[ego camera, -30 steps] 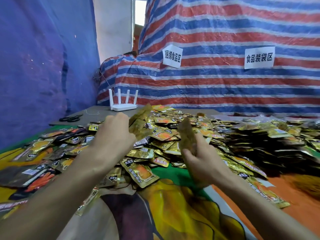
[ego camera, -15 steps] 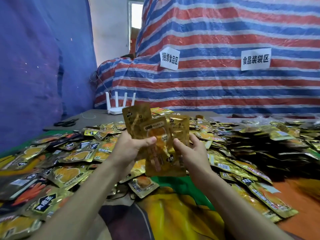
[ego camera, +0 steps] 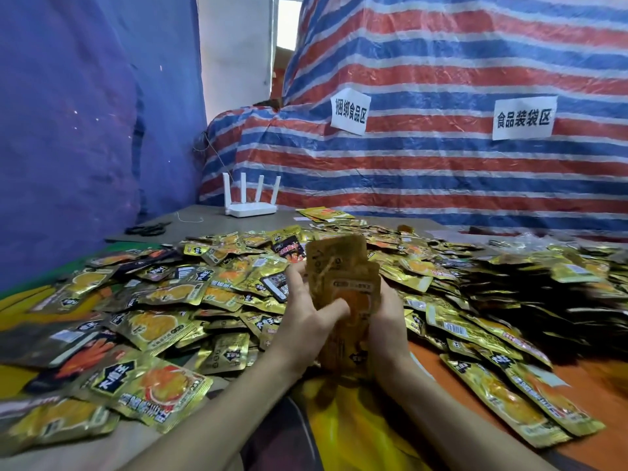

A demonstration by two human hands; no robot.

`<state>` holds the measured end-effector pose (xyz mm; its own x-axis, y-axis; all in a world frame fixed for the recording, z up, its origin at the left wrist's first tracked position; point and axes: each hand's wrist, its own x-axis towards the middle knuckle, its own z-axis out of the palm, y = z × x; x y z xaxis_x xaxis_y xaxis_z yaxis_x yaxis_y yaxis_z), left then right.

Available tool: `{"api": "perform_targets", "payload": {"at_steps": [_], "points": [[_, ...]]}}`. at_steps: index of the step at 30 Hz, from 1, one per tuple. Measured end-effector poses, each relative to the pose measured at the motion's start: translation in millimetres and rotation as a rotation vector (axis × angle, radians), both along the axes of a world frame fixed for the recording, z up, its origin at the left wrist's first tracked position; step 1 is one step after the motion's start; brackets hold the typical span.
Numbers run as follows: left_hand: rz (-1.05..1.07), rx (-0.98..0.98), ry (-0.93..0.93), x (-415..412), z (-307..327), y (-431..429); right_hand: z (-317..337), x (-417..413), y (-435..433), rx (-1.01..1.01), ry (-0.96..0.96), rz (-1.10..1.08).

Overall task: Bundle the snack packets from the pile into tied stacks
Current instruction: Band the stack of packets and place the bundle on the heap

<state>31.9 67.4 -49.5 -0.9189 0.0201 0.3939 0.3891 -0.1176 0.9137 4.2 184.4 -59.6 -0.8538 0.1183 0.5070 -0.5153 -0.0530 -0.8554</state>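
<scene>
- Blue sheet [ego camera: 68, 130]: one, hung along the left side; no writing on it.
- Scissors [ego camera: 149, 229]: one dark pair, flat on the bare grey tabletop [ego camera: 204, 215] at the far left.
- Nearest gold packet [ego camera: 149, 385], lower left: black badge with white characters and an orange food picture; the text is too distorted to read.
- Pile of snack packets [ego camera: 210, 294]: gold foil with a few black ones, overlapping across the tabletop; too many to count.
- Router [ego camera: 251, 209]: one, white, four upright antennas, standing behind the pile.
- Left hand [ego camera: 306, 321]: grip clenched on the held stack [ego camera: 343, 277], thumb across its front face.
- Held stack: gold packets, upright, above the pile's near edge, between both hands; staggered top edges show, number cannot be told; print blurred.
- Paper sign [ego camera: 350, 112]: white, black characters "捆绑食品区", stuck on the red-white-blue striped tarp [ego camera: 441, 62].
- Right hand [ego camera: 387, 321]: grip clenched round the stack's right edge.
- Barcode label [ego camera: 455, 329]: white, on a gold packet right of the hands; digits illegible.
- Second paper sign [ego camera: 523, 117]: "食品装袋区". Signs total: two.
- Darker packets [ego camera: 530, 294]: heaped at the far right.
</scene>
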Motion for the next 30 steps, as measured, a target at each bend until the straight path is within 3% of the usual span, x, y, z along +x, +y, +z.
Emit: {"api": "perform_targets", "payload": {"at_steps": [3, 6, 9, 12, 16, 19, 23, 30], "points": [[-0.044, -0.107, -0.002, 3, -6, 4, -8, -2, 1, -0.059, -0.034, -0.018], [-0.061, -0.081, -0.027, 3, -9, 8, -10, -3, 2, -0.036, -0.073, -0.074], [-0.015, -0.016, -0.025, 1, -11, 12, -8, -2, 2, -0.011, -0.030, -0.165], [0.049, -0.091, 0.053, -2, -15, 13, -3, 1, 0, -0.027, 0.022, -0.190], [-0.036, -0.396, 0.113, -3, -12, 7, -2, 4, -1, -0.238, -0.156, -0.067], [0.031, -0.418, 0.131, -6, -7, 1, -1, 6, 0, -0.345, -0.288, 0.060], [-0.009, -0.454, 0.100, -10, 0, -1, 3, 3, 4, -0.289, -0.356, 0.248], [-0.061, -0.548, 0.139, -6, 1, -8, 6, 4, 6, -0.239, -0.354, 0.381]]}}
